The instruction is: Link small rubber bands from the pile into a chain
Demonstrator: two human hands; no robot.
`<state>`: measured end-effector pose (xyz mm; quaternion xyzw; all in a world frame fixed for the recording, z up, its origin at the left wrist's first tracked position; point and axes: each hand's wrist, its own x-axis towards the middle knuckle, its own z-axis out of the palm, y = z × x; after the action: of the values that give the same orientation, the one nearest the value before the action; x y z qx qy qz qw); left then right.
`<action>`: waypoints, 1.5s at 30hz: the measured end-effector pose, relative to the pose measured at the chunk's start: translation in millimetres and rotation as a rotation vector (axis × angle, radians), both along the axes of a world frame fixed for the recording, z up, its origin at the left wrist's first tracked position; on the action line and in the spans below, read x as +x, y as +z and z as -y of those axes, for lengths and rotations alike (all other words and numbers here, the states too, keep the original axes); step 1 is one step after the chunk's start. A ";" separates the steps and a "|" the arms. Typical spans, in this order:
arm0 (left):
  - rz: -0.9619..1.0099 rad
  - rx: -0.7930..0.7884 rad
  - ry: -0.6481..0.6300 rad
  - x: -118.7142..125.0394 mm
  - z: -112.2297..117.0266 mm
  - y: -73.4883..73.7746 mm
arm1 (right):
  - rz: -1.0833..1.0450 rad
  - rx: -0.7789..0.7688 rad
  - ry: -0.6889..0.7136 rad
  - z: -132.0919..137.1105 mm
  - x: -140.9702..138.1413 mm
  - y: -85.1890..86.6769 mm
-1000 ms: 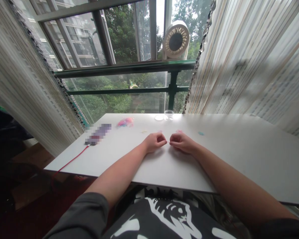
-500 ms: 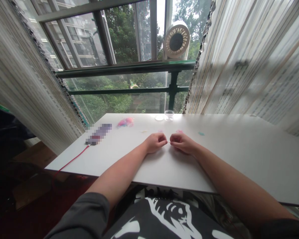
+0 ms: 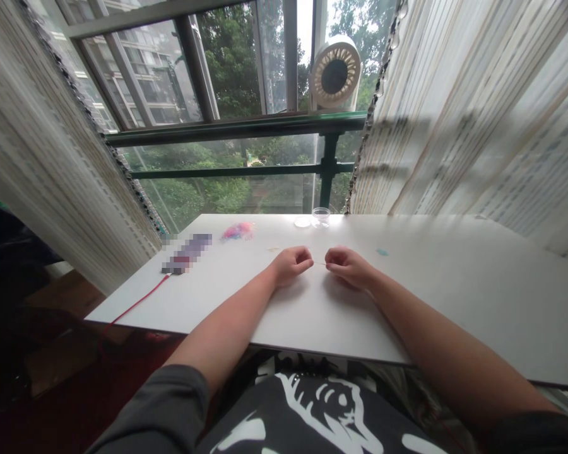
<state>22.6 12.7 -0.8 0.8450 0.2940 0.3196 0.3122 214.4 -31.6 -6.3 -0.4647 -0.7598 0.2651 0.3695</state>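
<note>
My left hand (image 3: 291, 263) and my right hand (image 3: 348, 265) rest on the white table (image 3: 454, 284), fingers curled, close together. Between the fingertips runs a short thin strand (image 3: 319, 263), pinched at each end; it is too small to tell its material. A small pile of pink and coloured beads (image 3: 238, 231) lies farther back on the left. A tiny teal bit (image 3: 382, 252) lies just right of my right hand.
A clear round jar (image 3: 320, 217) and its lid (image 3: 302, 222) stand at the table's far edge. A blurred-out flat object (image 3: 187, 253) with a red cable (image 3: 132, 307) lies at the left. A white fan (image 3: 335, 72) sits on the window rail. Striped curtains hang on both sides.
Both hands have slid slightly away from me along the table and a little apart, stretching the strand between them.
</note>
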 end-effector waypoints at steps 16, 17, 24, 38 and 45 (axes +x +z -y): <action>0.105 -0.030 0.107 -10.2 -15.4 -6.2 | 0.000 -0.113 0.014 -1.6 -2.3 -5.5; 0.107 -0.032 0.100 -9.9 -14.7 -6.0 | 0.008 -0.111 0.015 -1.4 -2.3 -4.7; 0.102 -0.033 0.099 -10.9 -16.1 -6.7 | 0.033 -0.100 0.003 0.8 -3.5 -1.4; 0.016 0.029 0.068 -4.2 -8.0 -5.6 | 0.000 -0.023 -0.068 0.5 -5.6 -3.7; -0.028 0.047 0.055 -2.4 -3.9 -3.9 | 0.063 0.020 -0.080 2.1 -8.2 0.5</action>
<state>20.3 16.6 -4.7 0.8480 0.3138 0.3230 0.2794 206.3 -33.7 -5.8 -0.4991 -0.7544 0.2276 0.3604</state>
